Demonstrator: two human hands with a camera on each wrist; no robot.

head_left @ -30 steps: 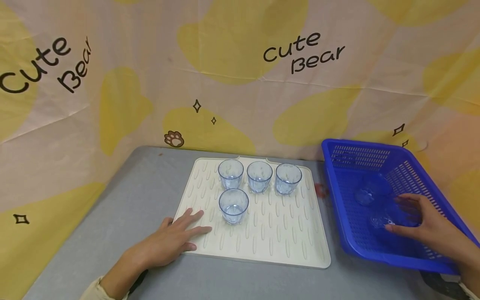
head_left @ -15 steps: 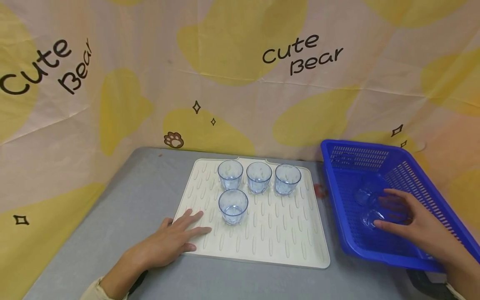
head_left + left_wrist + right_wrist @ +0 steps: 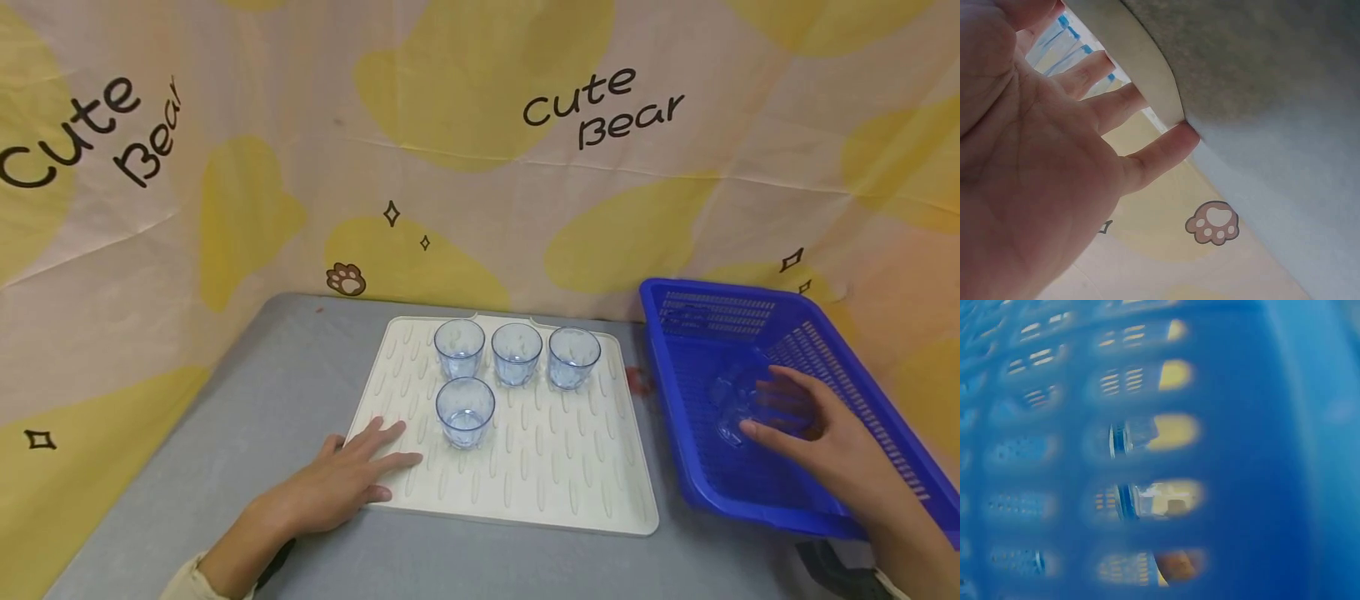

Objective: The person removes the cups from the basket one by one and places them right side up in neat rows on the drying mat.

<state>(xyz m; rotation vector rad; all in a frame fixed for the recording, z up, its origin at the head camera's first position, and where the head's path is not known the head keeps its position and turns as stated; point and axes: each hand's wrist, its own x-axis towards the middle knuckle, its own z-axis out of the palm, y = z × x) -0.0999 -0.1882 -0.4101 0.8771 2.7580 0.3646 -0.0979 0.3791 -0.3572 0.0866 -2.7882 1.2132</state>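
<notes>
My left hand rests with spread fingers on the left edge of a white ribbed draining mat; in the left wrist view its fingertips touch the mat's rim. On the mat stand a row of three clear bluish drinking glasses, left, middle and right, with another glass in front of the left one. Inside a blue plastic basket my right hand curves its thumb and fingers round a clear glass, partly hidden. Another glass seems to lie just behind it.
The blue basket stands on the grey table, right of the mat. Its slotted wall fills the right wrist view, glass rims showing through the slots. A printed cloth hangs behind and along the sides.
My right hand has moved left and slightly away from me within the basket, the glass shifting with it towards the other one. The left hand and the glasses on the mat have stayed put.
</notes>
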